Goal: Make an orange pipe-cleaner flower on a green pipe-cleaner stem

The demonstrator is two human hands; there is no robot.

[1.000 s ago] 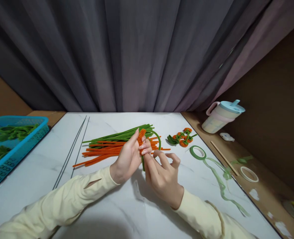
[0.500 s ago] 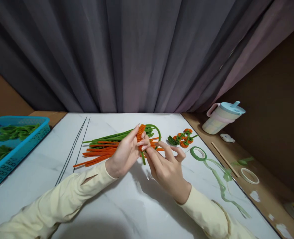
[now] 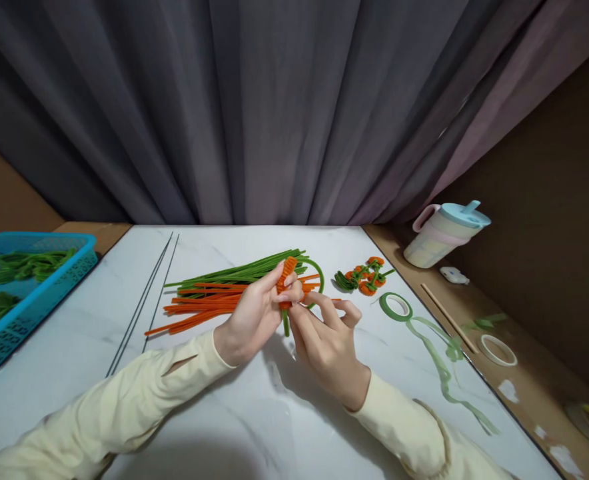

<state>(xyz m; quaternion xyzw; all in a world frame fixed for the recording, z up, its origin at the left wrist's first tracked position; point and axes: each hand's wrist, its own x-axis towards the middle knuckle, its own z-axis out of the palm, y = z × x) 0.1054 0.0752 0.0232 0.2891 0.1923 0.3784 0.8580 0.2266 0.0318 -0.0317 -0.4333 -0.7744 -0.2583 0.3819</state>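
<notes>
Left hand: the left hand (image 3: 254, 319) pinches the orange coil (image 3: 285, 280) between thumb and fingers, above the table (image 3: 254, 413).
Right hand: the right hand (image 3: 327, 347) grips the green stem (image 3: 286, 325) just below the coil, fingertips touching the left hand's.
Behind the hands: pipe cleaners (image 3: 214, 293), green and orange, lie in a loose pile.
Right of the pile: finished flowers (image 3: 365, 276), tape roll (image 3: 396, 307).
Left edge: blue basket (image 3: 34, 300).

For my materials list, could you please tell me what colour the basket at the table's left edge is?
The basket is turquoise blue with a perforated wall, seen in the head view.
</notes>
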